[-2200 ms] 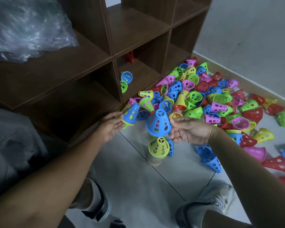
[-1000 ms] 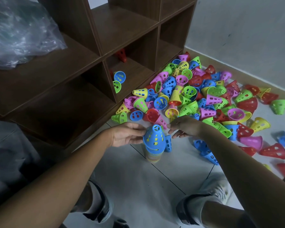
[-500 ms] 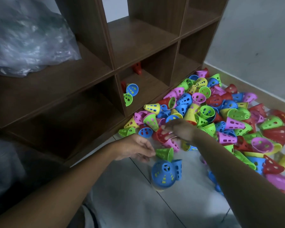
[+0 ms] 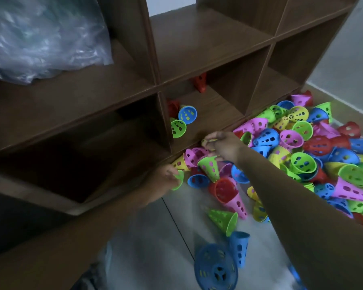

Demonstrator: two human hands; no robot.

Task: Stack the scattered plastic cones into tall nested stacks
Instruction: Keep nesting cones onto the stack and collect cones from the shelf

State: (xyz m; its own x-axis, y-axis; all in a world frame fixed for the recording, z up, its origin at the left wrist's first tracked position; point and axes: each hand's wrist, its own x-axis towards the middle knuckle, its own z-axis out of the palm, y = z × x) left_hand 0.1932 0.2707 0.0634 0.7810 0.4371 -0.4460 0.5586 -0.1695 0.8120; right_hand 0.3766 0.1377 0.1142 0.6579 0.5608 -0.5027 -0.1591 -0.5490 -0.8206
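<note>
Gathering cones for the stack point(image 4: 216, 268) at 6 o'clock.
Left hand point(image 4: 166, 174) pinching green cone point(image 4: 179, 180); right hand point(image 4: 224, 143) grasping yellow cone point(image 4: 208, 141); best seated squarely, rims level.

My left hand point(image 4: 166, 174) is motion-blurred, so its fingers' grasp on the green cone point(image 4: 179, 179) is unclear. The blue-topped stack point(image 4: 216, 268) is blurred, its lower part hidden.

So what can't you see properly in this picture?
Head view only:
- Stack: blurred, cut off by the bottom edge; its height is unclear.
- Left hand: motion-blurred, grips a green cone.
- Right hand: something yellow at the fingertips, too small to identify.
- Plastic bag: contents unclear through the crinkled film.
- Lower left shelf compartment: too dark.
</note>
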